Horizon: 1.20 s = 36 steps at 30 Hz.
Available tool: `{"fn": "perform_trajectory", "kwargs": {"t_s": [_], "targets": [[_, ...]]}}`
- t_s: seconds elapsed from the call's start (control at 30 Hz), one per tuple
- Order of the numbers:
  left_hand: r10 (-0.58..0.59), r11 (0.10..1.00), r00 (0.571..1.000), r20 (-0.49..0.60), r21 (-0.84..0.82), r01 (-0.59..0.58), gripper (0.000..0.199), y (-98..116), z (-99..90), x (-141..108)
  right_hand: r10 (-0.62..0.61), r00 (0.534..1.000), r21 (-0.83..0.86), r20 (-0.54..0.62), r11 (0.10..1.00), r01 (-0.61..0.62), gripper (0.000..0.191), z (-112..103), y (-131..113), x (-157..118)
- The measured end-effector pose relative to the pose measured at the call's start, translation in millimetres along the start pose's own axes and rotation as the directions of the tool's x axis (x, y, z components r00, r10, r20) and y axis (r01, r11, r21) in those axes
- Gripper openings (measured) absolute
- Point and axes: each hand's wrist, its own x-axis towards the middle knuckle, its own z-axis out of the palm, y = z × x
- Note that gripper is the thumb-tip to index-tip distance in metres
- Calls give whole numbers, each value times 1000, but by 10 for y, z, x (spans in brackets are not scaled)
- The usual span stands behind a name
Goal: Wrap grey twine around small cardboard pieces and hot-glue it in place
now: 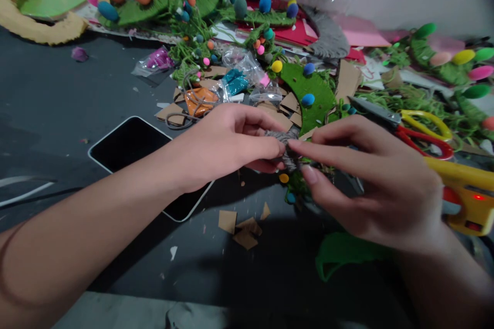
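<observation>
Lower centre: card scraps (227, 220) lie on the table (46, 113), below the hands; lower right, a green scrap (351, 248) lies partly behind the right forearm. Centre: the gray piece (290, 160), wound with yarn, is held above the table. The left hand (216, 146) is closed on it between thumb and fingers, probably to keep it steady. The right hand (380, 180) comes in from the right, forefinger at the piece and thumb just below; this probably leaves its fingertips free to press or guide the yarn. Whether they clamp it, one cannot tell. The phone (131, 139) lies flat under the left forearm. Right edge: the glue gun (469, 177), its red light lit, and the scissors (424, 131) lie beyond the right hand, seemingly within its reach. Upper centre: bags (200, 101) and a green arch (299, 82) with coloured beads; upper left, a tan ring (23, 18).

Orientation: the visible long axis of the gray piece seems to slope from upper left to lower right; fingers hide its ends, so its pointing direction is uncertain.
</observation>
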Motion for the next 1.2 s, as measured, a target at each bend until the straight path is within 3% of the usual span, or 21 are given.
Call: {"fn": "perform_trajectory", "kwargs": {"t_s": [0.13, 0.27, 0.53, 0.77, 1.03, 1.1, 1.2], "targets": [[-10, 1000, 1000, 4, 11, 10, 9, 23, 6, -14, 42, 997, 65, -64, 997, -38, 31, -8, -19, 29], [-14, 1000, 1000, -12, 18, 14, 9, 32, 16, -24, 38, 999, 48, -29, 998, -37, 31, -2, -15, 9], [-9, 1000, 999, -43, 21, 10, 6, 20, 21, 6, -81, 995, -140, 58, 986, 89, 41, 14, 31, -28], [-9, 1000, 1000, -16, 17, 9, 6, 47, 20, -10, 69, 996, 29, -63, 997, -68, 37, -7, -34, 15], [-23, 1000, 998, -55, -2, 23, 8, 26, 29, -13, -86, 996, -86, 33, 992, 88, 40, 24, 22, -14], [-25, 1000, 999, -46, -12, 25, 8, 27, 28, -15, -60, 998, -55, 32, 997, 61, 37, 20, 2, -8], [-10, 1000, 1000, -10, -10, 9, 6, 34, 25, -22, 110, 994, 62, -11, 992, -109, 32, -8, -49, 10]]}}
